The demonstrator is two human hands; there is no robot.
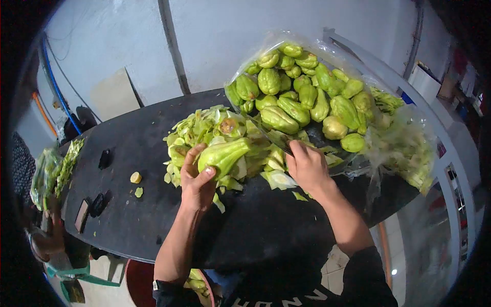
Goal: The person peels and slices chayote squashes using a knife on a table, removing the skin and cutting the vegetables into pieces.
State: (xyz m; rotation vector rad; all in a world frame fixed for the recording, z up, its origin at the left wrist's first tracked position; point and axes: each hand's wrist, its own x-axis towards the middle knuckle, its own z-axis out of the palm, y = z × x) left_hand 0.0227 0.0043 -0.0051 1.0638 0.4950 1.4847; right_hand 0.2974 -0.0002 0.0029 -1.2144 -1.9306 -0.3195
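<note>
My left hand holds a pale green chayote over a heap of green peelings on the dark table. To the right, my right hand is closed round the handle of a knife, whose blade points up and left toward the chayote. The blade and the chayote appear apart. Cut peel pieces lie under and between both hands. Behind them, an open clear plastic bag holds many whole chayotes.
The black table carries a small yellow piece, a phone-like object and dark items at left. A bag of greens is at the far left, another bag of greens at right. A red tub stands below the front edge.
</note>
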